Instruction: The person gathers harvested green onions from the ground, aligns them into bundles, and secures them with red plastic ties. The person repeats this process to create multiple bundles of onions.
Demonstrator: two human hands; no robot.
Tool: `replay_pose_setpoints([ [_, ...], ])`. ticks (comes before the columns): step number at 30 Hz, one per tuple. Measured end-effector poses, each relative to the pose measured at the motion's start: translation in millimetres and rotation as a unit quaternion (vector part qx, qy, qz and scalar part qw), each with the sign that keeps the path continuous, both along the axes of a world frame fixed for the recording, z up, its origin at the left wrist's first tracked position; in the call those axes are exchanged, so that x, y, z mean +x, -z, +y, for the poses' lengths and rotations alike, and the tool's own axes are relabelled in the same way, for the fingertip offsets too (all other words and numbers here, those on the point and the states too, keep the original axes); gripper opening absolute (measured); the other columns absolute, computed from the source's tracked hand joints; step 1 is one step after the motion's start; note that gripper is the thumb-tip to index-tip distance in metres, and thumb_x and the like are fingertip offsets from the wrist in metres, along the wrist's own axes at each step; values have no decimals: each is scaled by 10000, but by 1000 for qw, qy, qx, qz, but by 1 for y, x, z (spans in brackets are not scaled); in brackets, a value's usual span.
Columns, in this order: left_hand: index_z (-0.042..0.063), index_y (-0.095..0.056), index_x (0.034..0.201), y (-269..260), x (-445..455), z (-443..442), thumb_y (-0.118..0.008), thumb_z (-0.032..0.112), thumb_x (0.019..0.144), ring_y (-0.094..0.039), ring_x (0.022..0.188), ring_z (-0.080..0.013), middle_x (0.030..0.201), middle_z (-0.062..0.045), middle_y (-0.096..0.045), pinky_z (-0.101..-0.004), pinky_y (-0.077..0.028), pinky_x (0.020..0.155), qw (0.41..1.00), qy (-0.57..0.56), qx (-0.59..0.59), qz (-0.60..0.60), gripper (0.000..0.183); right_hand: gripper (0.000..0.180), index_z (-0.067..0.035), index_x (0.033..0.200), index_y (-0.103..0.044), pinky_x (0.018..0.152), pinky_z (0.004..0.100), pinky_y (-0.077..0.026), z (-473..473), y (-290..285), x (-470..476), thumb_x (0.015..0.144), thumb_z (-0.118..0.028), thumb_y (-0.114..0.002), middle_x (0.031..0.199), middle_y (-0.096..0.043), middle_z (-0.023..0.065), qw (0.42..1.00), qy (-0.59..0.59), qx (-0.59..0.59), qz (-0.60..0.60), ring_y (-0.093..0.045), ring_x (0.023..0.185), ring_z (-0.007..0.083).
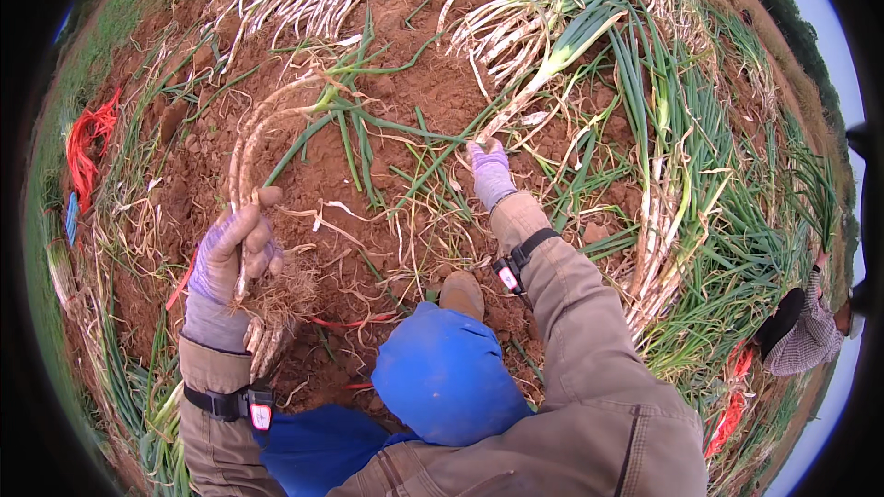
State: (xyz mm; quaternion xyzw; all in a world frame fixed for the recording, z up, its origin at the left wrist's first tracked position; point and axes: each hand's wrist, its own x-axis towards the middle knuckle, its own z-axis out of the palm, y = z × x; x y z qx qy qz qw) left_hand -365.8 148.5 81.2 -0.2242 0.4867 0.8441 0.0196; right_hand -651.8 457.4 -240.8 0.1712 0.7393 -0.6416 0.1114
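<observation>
My left hand (pixel 224 266), in a dirty lilac-and-grey glove, grips a couple of long green onions (pixel 259 131) near their root end. Their pale, soil-stained stems curve up and away, with green tops bent to the right. Below that hand a tangle of brown roots (pixel 286 286) shows above a bunch of white stems, partly hidden by my sleeve. Farther forward, my right hand (pixel 492 169), gloved alike, pinches the lower end of a thick green onion (pixel 528 93). This onion slants up to the right, its leaves over a pile of onions (pixel 507 31).
Reddish soil (pixel 394 93) strewn with loose leaves lies before me. Long rows of pulled onions (pixel 663 172) run along the right and far side. Red twine (pixel 90 145) lies at left, more red twine (pixel 732 400) at right. Another person (pixel 801 338) bends at far right.
</observation>
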Motion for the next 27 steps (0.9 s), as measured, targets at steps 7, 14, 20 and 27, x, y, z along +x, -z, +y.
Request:
replay_pose_setpoints([
  [7, -122, -360, 1476, -92, 5, -36, -395, 180, 1129, -353, 407, 12, 632, 79, -386, -117, -274, 380, 934, -135, -67, 325, 461, 795, 16, 1426, -503, 938, 458, -500, 28, 68, -105, 873, -490, -770, 1210, -702, 181, 993, 56, 6, -104, -653, 1072, 329],
  [14, 0, -536, 1387, 9, -3, -5, -550, 263, 1072, -576, 611, -112, 794, -7, -591, -328, -568, 703, 989, -104, -58, 87, 410, 567, -3, 1307, -658, 1010, 390, -462, 8, 34, -124, 909, -392, -764, 1290, -679, 138, 986, 98, -99, -94, -618, 1143, 269],
  [20, 22, -604, 1306, 68, -13, 49, -696, 328, 981, -708, 977, -243, 1055, -109, -711, -424, -581, 927, 996, -52, 10, -77, 456, 301, -47, 1228, -623, 777, 358, -568, 17, -42, 11, 961, -149, -718, 963, -685, 63, 869, -32, -494, -10, -667, 838, 211],
  [27, 3, -565, 1317, 89, 22, 64, -698, 323, 993, -690, 839, -152, 908, -44, -674, -289, -563, 770, 983, 105, -12, -147, 474, 509, -134, 1143, -640, 921, 554, -535, 50, 11, 79, 877, -556, -742, 1067, -688, 53, 842, 107, -492, -197, -661, 956, 294],
])
